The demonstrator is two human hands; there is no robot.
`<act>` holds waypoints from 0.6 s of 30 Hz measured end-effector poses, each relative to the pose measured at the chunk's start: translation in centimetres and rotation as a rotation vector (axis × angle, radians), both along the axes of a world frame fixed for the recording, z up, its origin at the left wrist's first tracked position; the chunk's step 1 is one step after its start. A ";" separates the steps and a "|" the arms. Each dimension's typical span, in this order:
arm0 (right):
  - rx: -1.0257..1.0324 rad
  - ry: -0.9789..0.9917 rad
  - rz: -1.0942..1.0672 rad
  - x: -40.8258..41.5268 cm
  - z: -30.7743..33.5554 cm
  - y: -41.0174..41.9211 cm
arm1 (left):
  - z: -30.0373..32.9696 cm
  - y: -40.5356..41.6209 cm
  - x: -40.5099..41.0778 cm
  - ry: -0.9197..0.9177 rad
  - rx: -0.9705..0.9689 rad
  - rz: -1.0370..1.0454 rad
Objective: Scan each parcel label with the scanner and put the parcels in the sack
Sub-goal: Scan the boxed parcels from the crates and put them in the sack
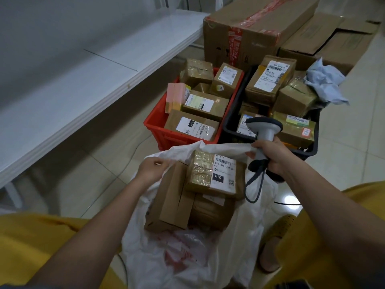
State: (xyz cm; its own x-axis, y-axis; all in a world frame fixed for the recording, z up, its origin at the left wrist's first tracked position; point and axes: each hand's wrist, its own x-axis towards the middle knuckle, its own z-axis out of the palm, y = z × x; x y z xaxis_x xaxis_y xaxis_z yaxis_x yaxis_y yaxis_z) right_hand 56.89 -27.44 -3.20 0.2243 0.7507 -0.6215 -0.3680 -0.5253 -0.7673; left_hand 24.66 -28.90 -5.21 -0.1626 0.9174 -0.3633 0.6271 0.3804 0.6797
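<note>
A white sack [187, 257] lies open on the floor between my knees. Inside it are several brown parcels; the top one [214, 174] shows a white label marked 010. My left hand [153, 168] pinches the sack's rim on the left. My right hand [270, 155] grips the grey scanner [263, 130] by its handle and also holds the sack's far rim. The scanner's head points away over the crates, and its cable [253, 184] loops down beside the sack.
A red crate [158, 130] and a black crate [231, 122] full of labelled parcels stand beyond the sack. Large cardboard boxes [256, 32] sit behind them. A white shelf [83, 84] runs along the left. A crumpled pale bag [325, 84] lies at right.
</note>
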 end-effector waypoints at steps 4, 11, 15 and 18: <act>-0.005 -0.082 0.021 -0.6 -0.7 0.0 | -2.0 0.2 -3.4 0.266 -0.018 0.069; -0.023 -0.264 0.078 -1.2 -1.6 -0.1 | -5.7 -0.9 -6.9 0.534 -0.290 0.116; -0.053 -0.386 0.121 -1.1 -2.3 -0.3 | -6.8 -0.8 -8.9 0.583 -0.307 0.104; -0.068 -0.405 0.102 -1.4 -2.6 -0.1 | -6.2 -0.4 -9.0 0.592 -0.221 0.117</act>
State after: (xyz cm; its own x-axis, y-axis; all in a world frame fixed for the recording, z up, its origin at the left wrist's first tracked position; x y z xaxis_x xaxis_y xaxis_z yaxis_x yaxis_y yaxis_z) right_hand 55.51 -27.53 -5.76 0.3877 0.7419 -0.5470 0.0127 -0.5977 -0.8016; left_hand 15.65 -29.29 -11.39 -0.4882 0.7952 -0.3596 0.8181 0.5605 0.1286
